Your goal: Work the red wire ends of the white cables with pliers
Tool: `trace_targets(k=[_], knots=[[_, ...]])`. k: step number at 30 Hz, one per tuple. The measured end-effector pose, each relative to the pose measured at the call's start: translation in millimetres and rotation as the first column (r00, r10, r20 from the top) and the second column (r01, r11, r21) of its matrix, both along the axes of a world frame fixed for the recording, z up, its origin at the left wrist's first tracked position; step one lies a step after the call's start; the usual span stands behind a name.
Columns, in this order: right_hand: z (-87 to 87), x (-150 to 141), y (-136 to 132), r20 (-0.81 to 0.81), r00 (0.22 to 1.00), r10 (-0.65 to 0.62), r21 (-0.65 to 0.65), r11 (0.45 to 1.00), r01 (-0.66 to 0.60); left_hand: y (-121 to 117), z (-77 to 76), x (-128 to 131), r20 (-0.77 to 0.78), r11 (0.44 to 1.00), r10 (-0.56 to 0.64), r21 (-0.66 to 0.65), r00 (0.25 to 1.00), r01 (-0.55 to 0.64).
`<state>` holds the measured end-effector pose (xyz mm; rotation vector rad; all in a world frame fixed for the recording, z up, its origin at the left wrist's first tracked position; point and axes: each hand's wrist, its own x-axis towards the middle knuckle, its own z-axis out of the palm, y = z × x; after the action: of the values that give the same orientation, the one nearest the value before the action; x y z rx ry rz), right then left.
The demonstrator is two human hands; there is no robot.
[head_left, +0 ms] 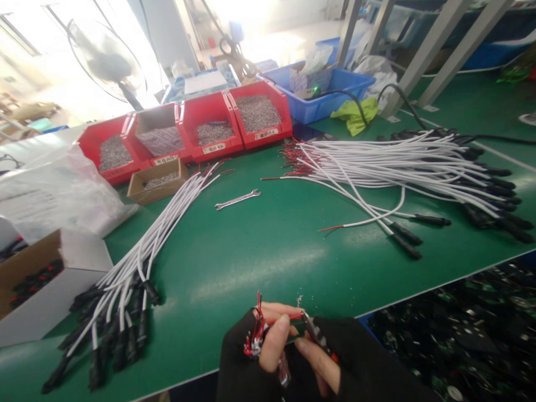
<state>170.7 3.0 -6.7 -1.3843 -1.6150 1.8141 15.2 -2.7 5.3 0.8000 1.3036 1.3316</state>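
Observation:
My left hand [274, 343] is closed on a small cluster of red and black wires [257, 329] with white ends, near the front edge of the green table. Between its fingertips a red wire [293, 316] points to the right. My right hand [320, 360] is wrapped round small wire cutters [313, 329], whose jaws are at the tip of that red wire. Whether the jaws are closed on the wire I cannot tell. Part of a transparent reddish item [283, 371] shows below my left fingers. Tiny light clippings [299, 300] lie just beyond my hands.
White cables with black connectors lie in a left bundle [163, 223] and a larger right pile [377, 162]. Between them rests a wrench [237, 199]. Red parts bins [213, 149], a small cardboard tray [176, 188] and a blue bin [307, 111] stand behind; a white box [79, 285] sits left.

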Motion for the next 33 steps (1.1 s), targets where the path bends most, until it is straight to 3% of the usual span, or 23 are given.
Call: trace_targets(k=[5, 11, 18, 25, 33], knots=[[6.5, 2.9, 0.8, 0.022, 0.999, 0.036, 0.014, 0.999, -0.037, 0.3, -3.3, -1.4, -0.011, 0.999, -0.006, 0.035, 1.0, 0.006], [8.0, 6.3, 1.9, 0.086, 0.996, -0.004, 0.177, 0.984, -0.011, -1.5, -3.1, -2.5, -0.048, 1.0, -0.022, -0.014, 0.999, 0.021], [4.4, 5.4, 2.2, 0.124, 0.992, -0.018, 0.289, 0.957, -0.019, -0.4, -5.5, -5.1, -0.08, 0.999, -0.038, 0.022, 0.996, 0.04], [1.5, 6.5, 2.3, 0.108, 0.994, 0.011, 0.288, 0.957, -0.042, 0.4, -0.5, -3.4, -0.043, 1.0, -0.025, 0.004, 0.999, 0.025], [3.2, -3.1, -2.8, 0.142, 0.986, -0.088, 0.254, 0.966, 0.049, 0.0, -5.1, -4.5, -0.032, 0.998, -0.038, 0.05, 0.999, 0.039]])
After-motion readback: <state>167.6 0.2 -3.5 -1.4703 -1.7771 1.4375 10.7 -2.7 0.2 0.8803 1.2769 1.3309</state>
